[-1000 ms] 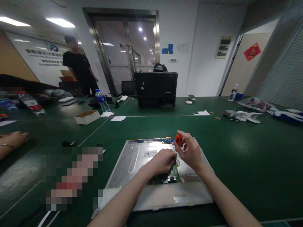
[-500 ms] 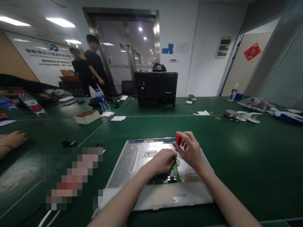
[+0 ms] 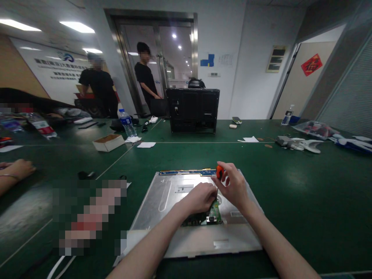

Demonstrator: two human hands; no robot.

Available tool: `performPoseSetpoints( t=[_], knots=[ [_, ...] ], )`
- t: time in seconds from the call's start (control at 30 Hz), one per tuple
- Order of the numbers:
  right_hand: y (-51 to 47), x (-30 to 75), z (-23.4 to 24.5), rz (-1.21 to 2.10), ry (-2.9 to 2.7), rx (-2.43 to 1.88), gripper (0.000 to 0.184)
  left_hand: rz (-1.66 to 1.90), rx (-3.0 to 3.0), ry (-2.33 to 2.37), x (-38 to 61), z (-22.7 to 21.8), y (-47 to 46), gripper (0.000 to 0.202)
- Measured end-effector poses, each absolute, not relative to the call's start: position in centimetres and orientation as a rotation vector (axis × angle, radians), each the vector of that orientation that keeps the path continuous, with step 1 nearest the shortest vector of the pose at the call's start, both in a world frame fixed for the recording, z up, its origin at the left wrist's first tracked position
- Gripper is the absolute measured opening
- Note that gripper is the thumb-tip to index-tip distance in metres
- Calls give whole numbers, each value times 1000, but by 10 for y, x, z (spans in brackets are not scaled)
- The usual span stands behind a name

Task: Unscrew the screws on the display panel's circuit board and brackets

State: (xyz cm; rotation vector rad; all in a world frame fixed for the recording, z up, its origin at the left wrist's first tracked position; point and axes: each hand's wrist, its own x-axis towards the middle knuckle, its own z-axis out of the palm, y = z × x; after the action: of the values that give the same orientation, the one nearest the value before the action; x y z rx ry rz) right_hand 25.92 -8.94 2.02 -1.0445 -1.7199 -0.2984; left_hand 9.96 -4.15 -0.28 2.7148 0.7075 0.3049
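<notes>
Screwdriver (image 3: 220, 172): pinched in right hand (image 3: 235, 185), toward one o'clock of board (image 3: 215, 212). Left hand (image 3: 200, 197): fingers curled beside shaft (image 3: 216, 190); grip cannot be told. Shaft best aligned squarely, pressed lightly; panel (image 3: 151, 207) to be steadied.

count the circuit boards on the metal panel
2 visible: a blue strip along the far edge of the metal panel, and a green board partly under the left hand, which may hide more.

Upright orange screwdriver (image 3: 220, 171) over circuit board (image 3: 215, 211)
</notes>
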Motion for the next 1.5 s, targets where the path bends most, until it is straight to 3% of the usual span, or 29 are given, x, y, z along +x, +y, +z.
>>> performPoseSetpoints(
  t=[0.27, 0.63, 0.93, 1.3, 1.5],
  knots=[
    [-90, 258, 21, -306, -1713, -1051, 44, 302, 2731, 692, 99, -2, -42, 16],
    [-88, 259, 19, -307, -1667, -1025, 26, 290, 2738, 690, 99, -1, -41, 17],
    [-91, 257, 23, -284, -1681, -1038, 35, 301, 2731, 696, 99, 2, -43, 16],
    [-89, 260, 21, -277, -1640, -1044, 25, 252, 2787, 743, 99, 6, -45, 14],
    [-90, 259, 21, -302, -1667, -1063, 32, 279, 2734, 727, 99, 3, -43, 13]
  ],
)
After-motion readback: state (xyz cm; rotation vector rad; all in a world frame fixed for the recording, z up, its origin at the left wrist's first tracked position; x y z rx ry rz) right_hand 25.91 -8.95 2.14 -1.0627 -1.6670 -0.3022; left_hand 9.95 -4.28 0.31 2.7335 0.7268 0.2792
